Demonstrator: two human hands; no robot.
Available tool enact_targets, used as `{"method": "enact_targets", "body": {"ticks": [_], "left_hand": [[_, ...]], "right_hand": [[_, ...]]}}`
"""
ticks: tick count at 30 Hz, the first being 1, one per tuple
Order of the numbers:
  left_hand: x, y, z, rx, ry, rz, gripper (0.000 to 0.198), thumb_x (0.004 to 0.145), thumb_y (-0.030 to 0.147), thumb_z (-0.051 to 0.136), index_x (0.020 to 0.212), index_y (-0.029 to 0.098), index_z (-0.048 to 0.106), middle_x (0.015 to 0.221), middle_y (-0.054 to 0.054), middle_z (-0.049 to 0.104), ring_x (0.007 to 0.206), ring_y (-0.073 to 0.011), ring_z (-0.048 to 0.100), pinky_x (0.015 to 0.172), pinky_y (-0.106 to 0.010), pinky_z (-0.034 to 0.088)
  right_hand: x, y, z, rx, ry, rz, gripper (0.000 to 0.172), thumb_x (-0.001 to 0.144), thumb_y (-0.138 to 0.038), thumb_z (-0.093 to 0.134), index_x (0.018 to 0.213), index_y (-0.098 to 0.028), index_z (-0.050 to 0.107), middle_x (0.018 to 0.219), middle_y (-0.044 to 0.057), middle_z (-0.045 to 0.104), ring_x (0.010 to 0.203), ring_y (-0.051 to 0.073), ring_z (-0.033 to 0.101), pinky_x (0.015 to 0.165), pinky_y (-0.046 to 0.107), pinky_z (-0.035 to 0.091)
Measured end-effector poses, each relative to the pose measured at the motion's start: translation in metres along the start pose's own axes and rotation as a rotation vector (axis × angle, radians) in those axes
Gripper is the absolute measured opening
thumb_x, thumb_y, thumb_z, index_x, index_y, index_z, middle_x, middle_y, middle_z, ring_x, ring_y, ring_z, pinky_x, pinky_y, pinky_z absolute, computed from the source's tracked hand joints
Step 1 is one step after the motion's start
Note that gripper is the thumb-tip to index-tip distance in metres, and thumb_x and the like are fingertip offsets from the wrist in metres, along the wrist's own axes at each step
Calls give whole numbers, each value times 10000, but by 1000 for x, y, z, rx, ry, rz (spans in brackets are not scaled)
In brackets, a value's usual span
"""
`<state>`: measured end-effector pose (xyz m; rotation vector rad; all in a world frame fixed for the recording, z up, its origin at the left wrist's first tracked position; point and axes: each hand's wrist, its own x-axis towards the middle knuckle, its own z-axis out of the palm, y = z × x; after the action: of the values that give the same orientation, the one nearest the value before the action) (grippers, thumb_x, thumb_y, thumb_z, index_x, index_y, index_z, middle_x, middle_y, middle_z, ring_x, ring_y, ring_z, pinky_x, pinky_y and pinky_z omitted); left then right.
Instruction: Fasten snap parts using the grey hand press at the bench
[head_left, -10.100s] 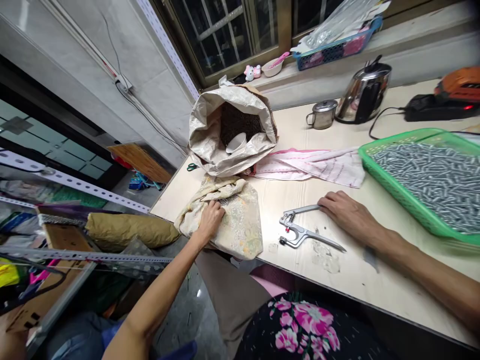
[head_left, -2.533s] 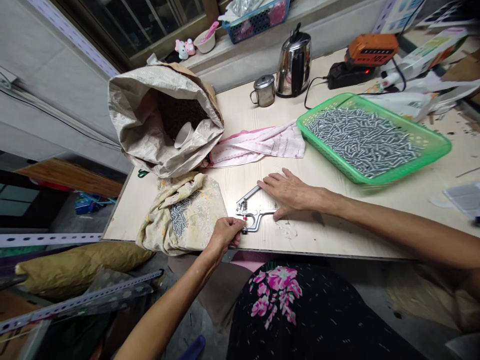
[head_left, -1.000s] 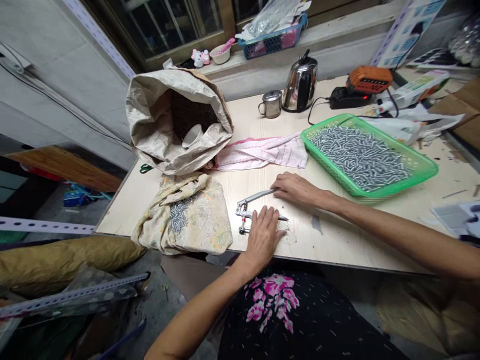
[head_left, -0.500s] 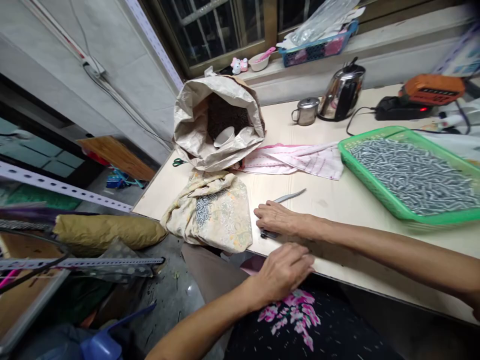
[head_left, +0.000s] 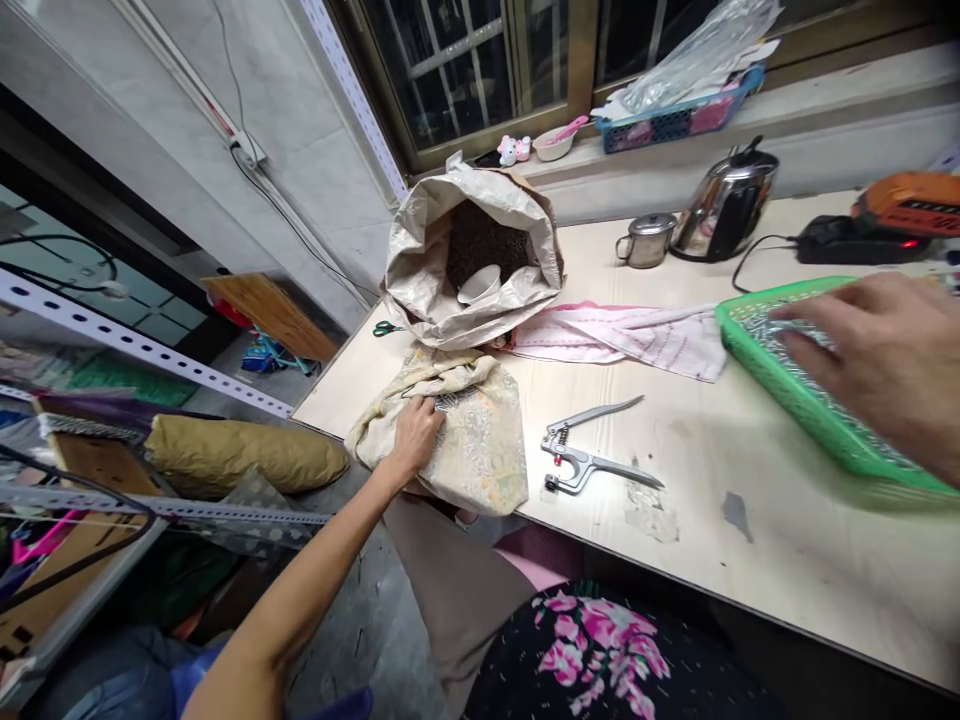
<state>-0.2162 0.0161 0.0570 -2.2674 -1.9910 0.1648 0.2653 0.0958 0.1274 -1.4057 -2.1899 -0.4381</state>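
My left hand (head_left: 418,435) rests on a patterned cloth (head_left: 491,445) at the table's left corner. Its fingers are curled into a small heap of short metal pieces (head_left: 450,402), and whatever they hold is hidden. My right hand (head_left: 877,365), smeared by motion, hovers over a green plastic basket (head_left: 810,425) filled with many similar silvery pieces. A thin bright sliver shows near its fingertips, too blurred to name. Between the hands lie hand-press pliers (head_left: 619,468) with grey metal handles, spread apart, touched by neither hand.
Behind the cloth stands an open sack (head_left: 420,290) with dark contents and a white cup (head_left: 480,285). A pink-white towel (head_left: 630,338), lidded metal mug (head_left: 649,240), kettle (head_left: 727,205) and orange battery on a charger (head_left: 900,205) line the back. Green-handled scissors (head_left: 386,328) lie beside the sack.
My right hand has left the pliers and moved right to the green basket. My left hand has moved from the table's front edge to the metal pieces on the cloth. The view has shifted slightly.
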Motion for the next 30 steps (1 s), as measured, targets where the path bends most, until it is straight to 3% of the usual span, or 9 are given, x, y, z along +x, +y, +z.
{"method": "enact_targets", "body": {"ticks": [3, 6, 8, 11, 13, 16, 19, 24, 30], "left_hand": [[11, 0, -4, 11, -64, 63, 215, 910, 118, 508, 766, 182, 655, 934, -127, 613, 990, -274, 495, 796, -377, 404], [20, 0, -9, 16, -105, 92, 225, 896, 83, 504, 740, 167, 643, 956, -139, 631, 991, -274, 509, 811, -384, 409], [21, 5, -13, -17, -71, 84, 219, 894, 85, 507, 749, 163, 650, 951, -136, 643, 978, -271, 523, 825, -387, 418], [13, 31, -19, -240, 72, 17, 170, 913, 172, 535, 818, 166, 676, 912, -105, 662, 939, -250, 552, 834, -366, 439], [2, 60, -21, -502, 106, -24, 167, 918, 241, 554, 843, 174, 687, 862, -72, 673, 865, -214, 581, 800, -329, 457], [-14, 108, -22, -840, 41, -43, 188, 904, 290, 572, 830, 178, 704, 809, -41, 677, 760, -166, 597, 723, -278, 458], [-18, 140, -17, -996, -4, -110, 188, 872, 291, 596, 803, 159, 711, 773, -34, 664, 707, -144, 591, 670, -251, 441], [-10, 151, -9, -1007, -78, -203, 167, 827, 274, 616, 755, 159, 713, 740, -18, 659, 678, -135, 589, 648, -238, 424], [-4, 154, -5, -957, -169, -229, 177, 815, 275, 613, 746, 145, 711, 745, -28, 679, 698, -143, 607, 665, -238, 431]], "right_hand": [[-20, 4, 6, 16, -88, 34, 483, 984, -550, 189, 1091, -320, 601, 1025, 136, 530, 929, 379, 554, 683, 513, 454], [-44, -39, 31, 356, -203, -127, 295, 993, -417, 373, 1067, -256, 609, 984, 115, 591, 837, 286, 590, 691, 433, 488], [-57, -77, 50, 487, -338, -236, 206, 984, -333, 448, 1022, -219, 615, 931, 94, 603, 803, 234, 591, 692, 370, 476], [-67, -120, 73, 444, -515, -293, 125, 960, -269, 524, 934, -185, 613, 910, 80, 592, 783, 208, 561, 684, 329, 416], [-68, -131, 83, 392, -564, -284, 98, 948, -230, 546, 891, -173, 603, 905, 77, 592, 775, 202, 542, 678, 319, 373], [-68, -133, 90, 364, -543, -307, 151, 970, -192, 502, 843, -174, 582, 867, 66, 590, 748, 193, 512, 666, 317, 326], [-72, -131, 91, 347, -436, -380, 192, 983, -144, 451, 838, -170, 575, 839, 60, 582, 737, 191, 489, 676, 325, 306], [-78, -132, 88, 297, -301, -433, 232, 970, -89, 428, 811, -168, 577, 787, 60, 569, 713, 195, 459, 663, 342, 274], [-73, -129, 88, 269, -284, -488, 235, 946, -45, 428, 818, -165, 584, 768, 50, 558, 706, 196, 442, 674, 344, 266]]}}
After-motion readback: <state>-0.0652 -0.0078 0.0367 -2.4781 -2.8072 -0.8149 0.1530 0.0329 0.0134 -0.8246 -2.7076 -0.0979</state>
